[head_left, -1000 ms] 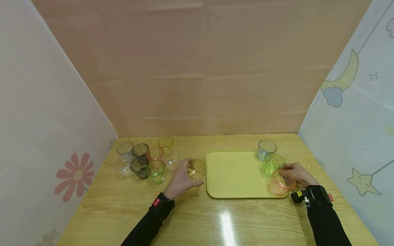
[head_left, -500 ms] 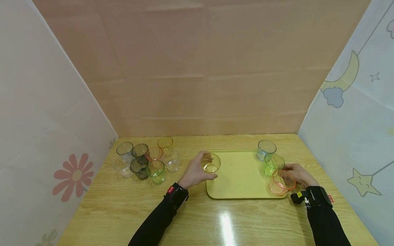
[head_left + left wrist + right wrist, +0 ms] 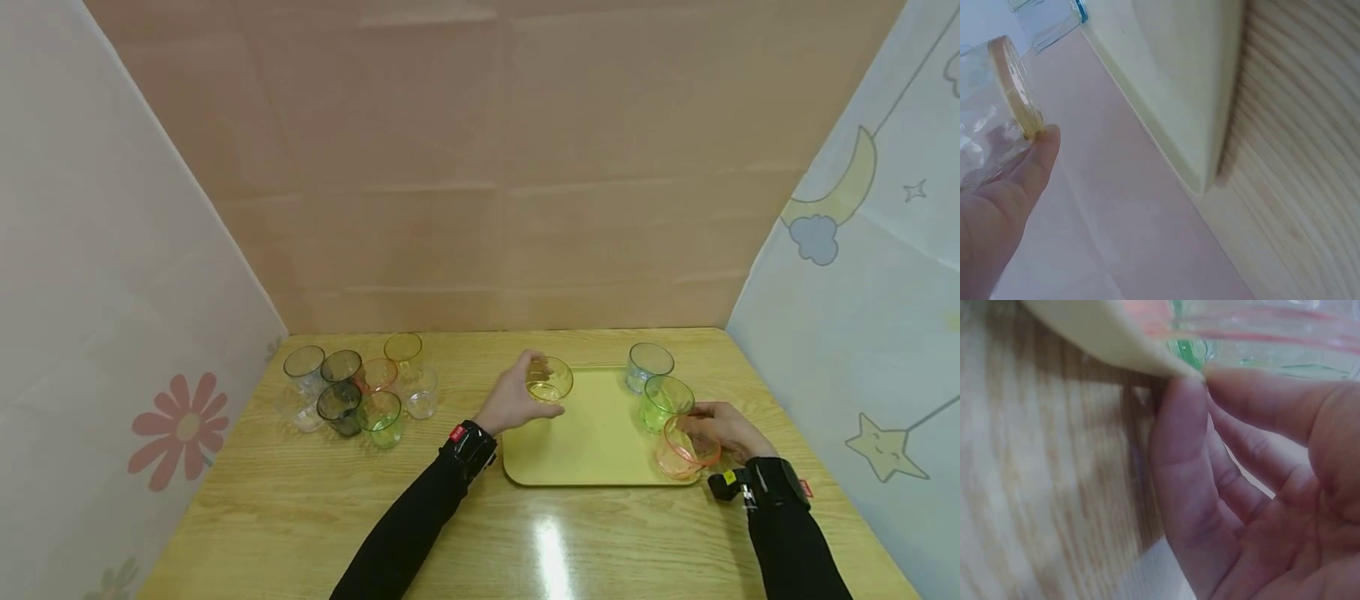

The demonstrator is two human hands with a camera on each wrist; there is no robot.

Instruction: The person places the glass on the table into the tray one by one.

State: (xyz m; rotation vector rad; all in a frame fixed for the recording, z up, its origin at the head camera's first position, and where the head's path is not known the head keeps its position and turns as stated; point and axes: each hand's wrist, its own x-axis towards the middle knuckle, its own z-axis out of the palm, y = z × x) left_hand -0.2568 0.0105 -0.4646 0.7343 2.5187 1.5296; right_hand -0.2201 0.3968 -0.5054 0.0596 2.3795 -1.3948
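The left hand holds a yellow cup with its fingers curled round it, up over the far left corner of the yellow tray. The right hand holds an orange cup at the tray's near right corner. A green cup stands just past those fingers, then a blue cup. More cups stand well to the left on the surface.

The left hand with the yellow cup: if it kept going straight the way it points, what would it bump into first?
Probably the blue cup at the tray's far right. The left hand carries the yellow cup over bare tray, pointing right. Depth is unclear, so it might pass in front, toward the green cup.
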